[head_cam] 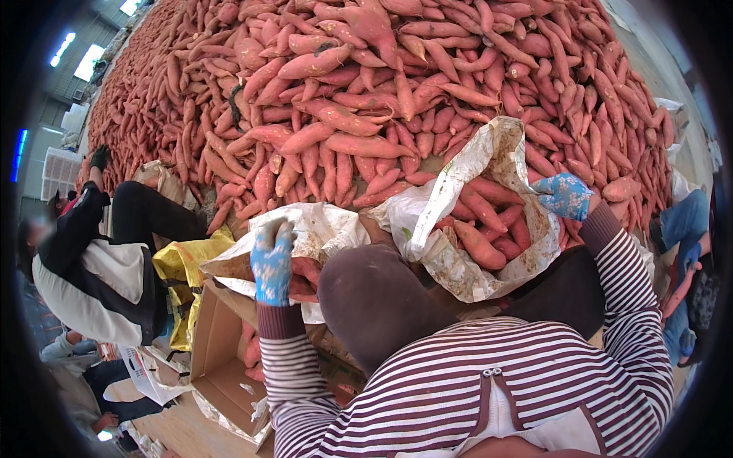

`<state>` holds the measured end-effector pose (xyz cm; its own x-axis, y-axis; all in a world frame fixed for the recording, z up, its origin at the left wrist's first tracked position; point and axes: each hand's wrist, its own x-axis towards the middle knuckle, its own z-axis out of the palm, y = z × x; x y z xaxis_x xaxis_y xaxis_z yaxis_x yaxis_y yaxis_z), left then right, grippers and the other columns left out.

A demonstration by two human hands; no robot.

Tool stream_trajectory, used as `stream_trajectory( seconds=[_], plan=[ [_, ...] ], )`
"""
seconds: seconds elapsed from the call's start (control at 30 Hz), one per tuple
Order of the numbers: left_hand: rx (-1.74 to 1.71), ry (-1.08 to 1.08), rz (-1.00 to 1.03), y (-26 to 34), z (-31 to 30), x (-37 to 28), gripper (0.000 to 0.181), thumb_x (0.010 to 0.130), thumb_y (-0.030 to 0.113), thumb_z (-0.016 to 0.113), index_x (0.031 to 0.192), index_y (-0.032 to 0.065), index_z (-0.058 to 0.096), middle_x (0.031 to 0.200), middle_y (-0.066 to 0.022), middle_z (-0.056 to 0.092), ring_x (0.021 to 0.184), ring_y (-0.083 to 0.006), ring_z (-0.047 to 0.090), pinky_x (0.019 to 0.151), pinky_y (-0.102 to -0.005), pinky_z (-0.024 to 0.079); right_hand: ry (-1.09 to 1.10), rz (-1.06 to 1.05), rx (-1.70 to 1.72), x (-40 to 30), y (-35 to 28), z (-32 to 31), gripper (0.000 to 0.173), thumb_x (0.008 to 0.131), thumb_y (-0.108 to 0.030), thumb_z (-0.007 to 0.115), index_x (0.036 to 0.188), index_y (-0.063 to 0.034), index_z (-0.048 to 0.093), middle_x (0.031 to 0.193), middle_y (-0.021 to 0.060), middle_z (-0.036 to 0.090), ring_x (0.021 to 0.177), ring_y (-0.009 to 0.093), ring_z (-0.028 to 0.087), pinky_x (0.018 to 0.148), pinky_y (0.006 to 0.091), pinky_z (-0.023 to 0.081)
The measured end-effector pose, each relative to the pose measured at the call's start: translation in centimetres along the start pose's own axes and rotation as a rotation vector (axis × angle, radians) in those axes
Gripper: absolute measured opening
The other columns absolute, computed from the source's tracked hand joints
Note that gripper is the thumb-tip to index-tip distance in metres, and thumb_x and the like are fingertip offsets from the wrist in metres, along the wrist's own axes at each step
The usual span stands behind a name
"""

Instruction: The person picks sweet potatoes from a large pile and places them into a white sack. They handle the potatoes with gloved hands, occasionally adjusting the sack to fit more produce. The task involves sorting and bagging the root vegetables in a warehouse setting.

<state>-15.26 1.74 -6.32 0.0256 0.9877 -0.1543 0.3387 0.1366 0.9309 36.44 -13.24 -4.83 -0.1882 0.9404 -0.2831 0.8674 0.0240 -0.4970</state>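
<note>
A great heap of red-skinned sweet potatoes rises in front of me. My right hand, in a blue flowered glove, touches the right rim of a dirty white woven sack that stands open with sweet potatoes inside. Its fingertips are partly hidden at the rim, so its grip is unclear. My left hand, gloved alike, is raised with fingers apart over a second white sack, left of my knee, which also contains sweet potatoes. I see nothing held in it.
A cardboard box with a few sweet potatoes stands below my left hand. Beside it lies a yellow bag. A person in a black and white jacket sits at left; another person's gloved hand is by a sweet potato at right.
</note>
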Motion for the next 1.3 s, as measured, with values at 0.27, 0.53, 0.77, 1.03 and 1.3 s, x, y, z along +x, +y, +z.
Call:
stream_trajectory(
  seconds=[0.27, 0.53, 0.77, 1.03, 1.3],
  plan=[
    [0.689, -0.653, 0.119, -5.0, 13.0, 12.0, 0.041, 0.08, 0.029, 0.06, 0.105, -0.004, 0.058, 0.096, -0.0189, 0.063, 0.091, -0.0278, 0.06, 0.08, -0.0343, 0.046, -0.068, 0.083, 0.1, 1.1, -1.3, -0.4, 0.027, 0.083, -0.014, 0.056, 0.107, -0.0028, 0.06, 0.093, 0.0164, 0.064, 0.081, 0.027, 0.062, 0.073, 0.0339, 0.049],
    [0.788, -0.506, 0.069, -15.1, 20.6, 14.0, 0.053, 0.074, 0.029, 0.066, 0.112, -0.0055, 0.051, 0.1, -0.0228, 0.06, 0.094, -0.0335, 0.059, 0.082, -0.0379, 0.046, 0.183, 0.268, 0.472, -0.3, 1.0, 1.4, 0.057, 0.075, -0.029, 0.063, 0.125, -0.0079, 0.047, 0.133, 0.0134, 0.035, 0.124, 0.026, 0.027, 0.102, 0.0319, 0.02],
    [0.104, -0.629, -0.542, -11.6, 17.4, 12.4, 0.037, 0.079, 0.033, 0.064, 0.101, 0.0031, 0.057, 0.08, -0.0091, 0.061, 0.059, -0.0189, 0.057, 0.049, -0.0302, 0.045, -0.006, 0.166, 0.126, -0.1, 1.3, 0.4, 0.041, 0.079, -0.022, 0.063, 0.118, -0.0116, 0.055, 0.11, 0.0094, 0.058, 0.102, 0.02, 0.054, 0.093, 0.0277, 0.037],
    [-0.365, -0.561, -0.246, -3.2, 10.0, 9.1, 0.021, 0.08, 0.023, 0.062, 0.092, 0.0057, 0.057, 0.078, -0.0039, 0.058, 0.059, -0.0161, 0.054, 0.05, -0.028, 0.044, 0.01, 0.005, 0.433, 0.0, 2.4, 0.7, 0.032, 0.081, -0.023, 0.058, 0.109, -0.006, 0.058, 0.096, 0.0107, 0.061, 0.088, 0.025, 0.06, 0.074, 0.0331, 0.048],
    [0.136, -1.105, 0.234, 13.9, 14.9, 5.7, 0.029, 0.083, 0.016, 0.058, 0.105, -0.0033, 0.057, 0.086, -0.0052, 0.061, 0.07, -0.0087, 0.054, 0.064, -0.0227, 0.045, -0.061, 0.098, 0.182, -0.1, -0.2, -1.4, 0.021, 0.079, -0.008, 0.053, 0.097, -0.0015, 0.059, 0.089, 0.0147, 0.06, 0.076, 0.027, 0.06, 0.067, 0.0336, 0.049]
  ],
)
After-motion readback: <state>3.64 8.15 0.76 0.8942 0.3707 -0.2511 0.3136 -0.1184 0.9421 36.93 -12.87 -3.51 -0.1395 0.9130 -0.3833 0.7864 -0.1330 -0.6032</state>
